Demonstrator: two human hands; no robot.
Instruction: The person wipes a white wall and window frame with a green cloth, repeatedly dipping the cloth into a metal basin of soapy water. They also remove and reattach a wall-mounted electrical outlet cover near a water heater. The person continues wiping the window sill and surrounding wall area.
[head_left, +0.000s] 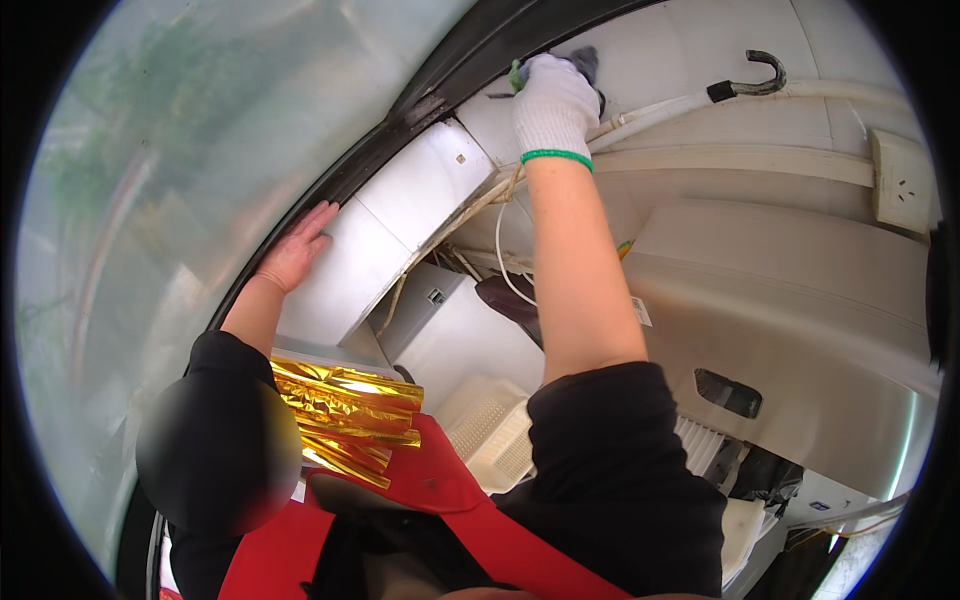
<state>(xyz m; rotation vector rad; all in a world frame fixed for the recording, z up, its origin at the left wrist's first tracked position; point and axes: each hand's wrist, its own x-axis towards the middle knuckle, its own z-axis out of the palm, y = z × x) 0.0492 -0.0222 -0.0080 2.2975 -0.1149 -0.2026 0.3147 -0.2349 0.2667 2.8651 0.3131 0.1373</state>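
Observation:
My right hand (559, 90) wears a white knitted glove with a green cuff. It grips a dark grey cloth (584, 63) against the white wall tiles (660, 45), close to the black window frame (442, 96). A bit of green shows at the glove's left side; what it is I cannot tell. Bare and flat, my left hand (300, 247) leans on the tiled sill (360, 247) beside the lower frame, with nothing in it. The frosted-looking window pane (202, 150) fills the left side. The glove hides part of the cloth.
A white pipe (660, 116) with a black hooked end (765, 75) runs along the wall towards a power socket (902, 184). Below are a stainless steel cover (780, 300), a cream plastic basket (487, 427), a loose white cable (501, 247) and gold foil strips (352, 397).

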